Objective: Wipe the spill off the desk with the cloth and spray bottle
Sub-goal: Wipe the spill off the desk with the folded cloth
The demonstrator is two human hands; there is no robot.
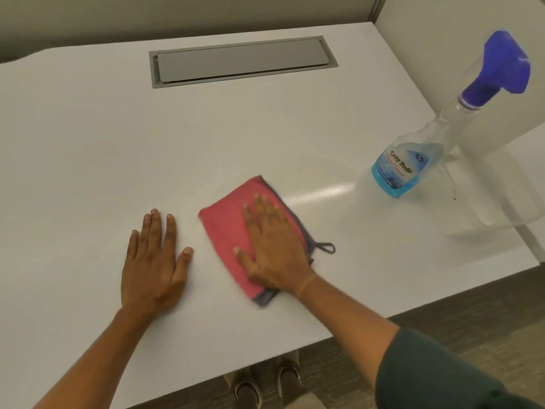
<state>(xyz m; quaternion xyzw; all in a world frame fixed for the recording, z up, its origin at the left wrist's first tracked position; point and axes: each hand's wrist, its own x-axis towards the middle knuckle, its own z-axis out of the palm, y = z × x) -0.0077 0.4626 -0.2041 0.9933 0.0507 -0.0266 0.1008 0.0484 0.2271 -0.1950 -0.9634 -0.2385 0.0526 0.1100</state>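
A folded pink cloth [224, 228] with a grey edge and a small hanging loop lies flat on the white desk [88, 157]. My right hand [271, 246] presses flat on top of the cloth, fingers spread. Beside it, my left hand [154, 261] rests palm down on the bare desk, holding nothing. A clear spray bottle [413, 163] with a blue trigger head and a little blue liquid stands upright at the right, apart from both hands. A faint wet sheen shows on the desk between cloth and bottle. No distinct spill is visible.
A grey cable hatch [241, 62] is set into the desk at the back. The desk's front and right edges run near my right arm. A partition wall [442, 31] rises behind the bottle. Shoes [265, 382] show on the floor below.
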